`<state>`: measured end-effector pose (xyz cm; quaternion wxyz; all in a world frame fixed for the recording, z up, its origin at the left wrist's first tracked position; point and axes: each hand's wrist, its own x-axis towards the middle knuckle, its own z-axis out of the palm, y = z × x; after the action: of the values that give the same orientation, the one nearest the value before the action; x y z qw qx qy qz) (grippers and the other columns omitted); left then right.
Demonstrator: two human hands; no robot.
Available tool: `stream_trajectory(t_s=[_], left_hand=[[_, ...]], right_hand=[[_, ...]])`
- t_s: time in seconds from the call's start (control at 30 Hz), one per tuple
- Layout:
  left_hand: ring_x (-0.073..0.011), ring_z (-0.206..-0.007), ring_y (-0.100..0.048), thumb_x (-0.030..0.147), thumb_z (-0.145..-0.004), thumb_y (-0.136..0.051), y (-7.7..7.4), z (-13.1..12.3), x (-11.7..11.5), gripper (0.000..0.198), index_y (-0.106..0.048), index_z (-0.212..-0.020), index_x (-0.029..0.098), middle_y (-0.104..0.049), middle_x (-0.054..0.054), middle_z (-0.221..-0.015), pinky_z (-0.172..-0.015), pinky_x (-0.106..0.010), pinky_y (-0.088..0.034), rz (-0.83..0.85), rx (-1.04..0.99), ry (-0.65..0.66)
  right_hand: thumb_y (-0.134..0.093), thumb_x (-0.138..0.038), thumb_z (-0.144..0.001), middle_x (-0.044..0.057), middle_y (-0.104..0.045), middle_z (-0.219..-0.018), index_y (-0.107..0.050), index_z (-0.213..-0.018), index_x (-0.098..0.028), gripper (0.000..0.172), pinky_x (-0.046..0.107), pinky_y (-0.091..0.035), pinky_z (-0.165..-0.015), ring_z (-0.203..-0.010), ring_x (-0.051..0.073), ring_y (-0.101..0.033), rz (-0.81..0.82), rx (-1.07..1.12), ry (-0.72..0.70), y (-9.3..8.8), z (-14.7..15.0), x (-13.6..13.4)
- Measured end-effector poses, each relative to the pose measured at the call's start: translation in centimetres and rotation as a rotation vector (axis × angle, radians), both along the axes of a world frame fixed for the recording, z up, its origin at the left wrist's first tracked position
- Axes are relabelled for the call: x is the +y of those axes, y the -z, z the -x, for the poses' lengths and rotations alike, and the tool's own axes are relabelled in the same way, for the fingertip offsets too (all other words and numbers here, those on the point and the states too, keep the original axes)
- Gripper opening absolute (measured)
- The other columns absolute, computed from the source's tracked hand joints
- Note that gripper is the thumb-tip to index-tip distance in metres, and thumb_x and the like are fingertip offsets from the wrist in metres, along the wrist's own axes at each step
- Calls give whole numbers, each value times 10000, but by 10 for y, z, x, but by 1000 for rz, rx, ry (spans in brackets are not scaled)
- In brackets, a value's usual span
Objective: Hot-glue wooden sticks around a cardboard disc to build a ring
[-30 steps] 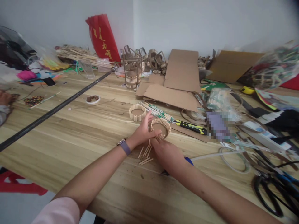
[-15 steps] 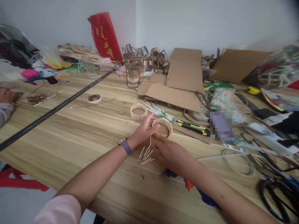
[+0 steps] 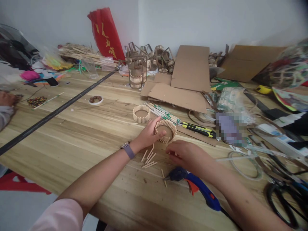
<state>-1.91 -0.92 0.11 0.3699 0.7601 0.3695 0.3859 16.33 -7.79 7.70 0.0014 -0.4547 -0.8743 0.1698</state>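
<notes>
My left hand (image 3: 150, 133) is closed around the near-left side of a small round basket (image 3: 172, 130) with a cardboard base and a wall of short wooden sticks, its thumb over the rim. Just right of and below the basket, my right hand (image 3: 180, 152) is apart from it, fingers loosely bent with a gap between them and nothing seen inside. Several loose short sticks (image 3: 149, 158) lie on the table below my hands. A blue glue gun (image 3: 202, 189) with an orange trigger lies under my right forearm. Behind my left hand stands a second round stick basket (image 3: 141, 114).
Packaged sticks (image 3: 161, 112) and a yellow-black utility knife (image 3: 198, 129) lie beyond the basket, before cardboard sheets (image 3: 178, 96). Black-handled scissors (image 3: 280, 202) lie at right. A black strip (image 3: 60, 110) crosses the table at left, near another person's hand (image 3: 7, 98).
My right hand has drawn back from the basket, to the right, uncovering the glue gun and another loose stick. My left hand keeps hold of the basket, which tips slightly.
</notes>
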Motion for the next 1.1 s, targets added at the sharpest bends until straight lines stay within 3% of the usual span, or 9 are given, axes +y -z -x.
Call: stream_trajectory(t_s=[0.23,0.43,0.63,0.9,1.1], left_hand=[[-308,-1383,-339,639,-875,-489,2,0,0,770,-339,-1429,124,-389,-193,-1469,-1154,-463,-258,-16,-11,9],[-298,-1374,-355,606,-890,-500,2,2,-1,717,-346,-1427,155,-401,-172,-1466,-1146,-455,-268,-5,-17,13],[-304,-1364,-367,637,-890,-464,-3,1,-3,712,-378,-1410,157,-429,-176,-1445,-1141,-469,-267,-15,-3,15],[-285,-1355,-380,628,-894,-465,-2,2,-2,725,-386,-1401,115,-440,-187,-1428,-1143,-435,-276,-15,11,14],[-284,-1346,-391,653,-891,-441,-1,1,-1,753,-393,-1393,94,-450,-203,-1414,-1139,-436,-285,-36,14,11]], right_hand=[[-477,-54,-889,78,-687,-1001,-666,-920,-148,213,287,-471,-768,-917,187,-630,-101,-30,-375,17,40,-12],[-526,-113,-898,81,-684,-908,-653,-925,-129,130,314,-500,-630,-847,230,-627,-261,-140,-551,27,71,-22],[-511,-95,-881,108,-684,-840,-665,-914,-127,161,305,-478,-525,-715,212,-628,-410,-146,-519,39,83,-28],[-560,-43,-814,142,-704,-851,-703,-941,-112,203,297,-431,-467,-667,214,-637,-361,-215,-415,32,85,-29],[-586,-106,-851,100,-703,-826,-672,-920,-127,113,306,-481,-525,-713,219,-652,-378,-186,-512,28,75,-26]])
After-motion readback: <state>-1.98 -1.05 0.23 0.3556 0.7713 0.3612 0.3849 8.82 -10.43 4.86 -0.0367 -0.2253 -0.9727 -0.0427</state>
